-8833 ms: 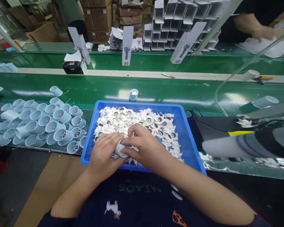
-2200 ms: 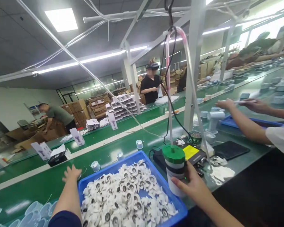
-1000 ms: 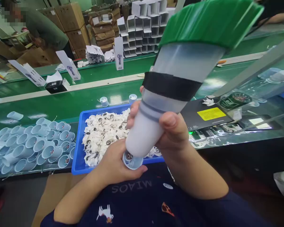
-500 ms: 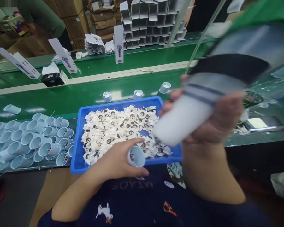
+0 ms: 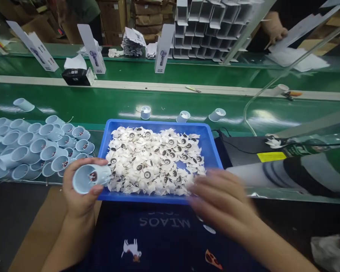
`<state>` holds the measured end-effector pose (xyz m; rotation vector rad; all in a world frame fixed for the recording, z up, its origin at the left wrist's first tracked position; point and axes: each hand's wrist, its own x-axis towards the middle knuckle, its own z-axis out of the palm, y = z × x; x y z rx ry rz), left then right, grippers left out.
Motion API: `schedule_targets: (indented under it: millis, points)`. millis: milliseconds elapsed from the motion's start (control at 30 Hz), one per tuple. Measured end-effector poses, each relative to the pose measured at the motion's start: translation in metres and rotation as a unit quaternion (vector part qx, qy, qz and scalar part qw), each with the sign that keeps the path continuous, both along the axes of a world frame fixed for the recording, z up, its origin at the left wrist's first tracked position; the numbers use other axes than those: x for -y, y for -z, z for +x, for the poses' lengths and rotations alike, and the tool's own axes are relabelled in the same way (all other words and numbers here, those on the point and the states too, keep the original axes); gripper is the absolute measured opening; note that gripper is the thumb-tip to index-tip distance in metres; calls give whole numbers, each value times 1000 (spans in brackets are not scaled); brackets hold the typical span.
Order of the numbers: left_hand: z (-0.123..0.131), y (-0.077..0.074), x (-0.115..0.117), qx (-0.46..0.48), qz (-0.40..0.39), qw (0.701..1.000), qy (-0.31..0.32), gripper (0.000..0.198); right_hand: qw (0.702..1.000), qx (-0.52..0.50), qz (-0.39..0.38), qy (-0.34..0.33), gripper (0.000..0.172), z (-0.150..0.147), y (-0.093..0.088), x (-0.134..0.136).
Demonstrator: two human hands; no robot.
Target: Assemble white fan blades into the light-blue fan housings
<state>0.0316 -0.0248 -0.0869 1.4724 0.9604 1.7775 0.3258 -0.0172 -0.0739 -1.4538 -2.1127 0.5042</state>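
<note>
My left hand (image 5: pixel 81 190) is closed round a pale blue tube housing (image 5: pixel 90 177) whose open end faces me, at the left front corner of the blue tray (image 5: pixel 212 148). The tray holds a heap of white fan impellers (image 5: pixel 154 162). My right hand (image 5: pixel 219 202) is smeared by motion at the tray's right front corner, fingers stretched out toward the impellers, holding nothing I can make out. The big white dispenser with a black band and green cap (image 5: pixel 294 175) lies on its side to the right.
A pile of pale blue tubes (image 5: pixel 34 147) lies left of the tray. Three tubes (image 5: pixel 184 115) stand on the green conveyor belt (image 5: pixel 102 104) behind it. A black unit with a yellow label (image 5: pixel 268 155) sits right. Another person's hand (image 5: pixel 273 32) handles papers at the far right.
My right hand has let go of the dispenser, which now lies at the right, and has come down to the tray. My left hand carried the tube leftward.
</note>
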Motion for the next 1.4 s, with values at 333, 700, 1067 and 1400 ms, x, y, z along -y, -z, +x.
schedule_targets:
  millis: [333,700,1067,1400]
  points:
    - [2,16,7,-15,-24,999,39,51,929,335,-86,-128,19,-47,13,-45]
    - [0,26,19,-177,-141,968,111,63,973,-54,-196,-106,29,-13,3,-39]
    - [34,8,16,-420,18,904,74,52,938,-267,-159,-151,18,-41,-1,9]
    - [34,-20,-7,-444,89,890,49,54,965,-238,55,-93,20,-1,-14,24]
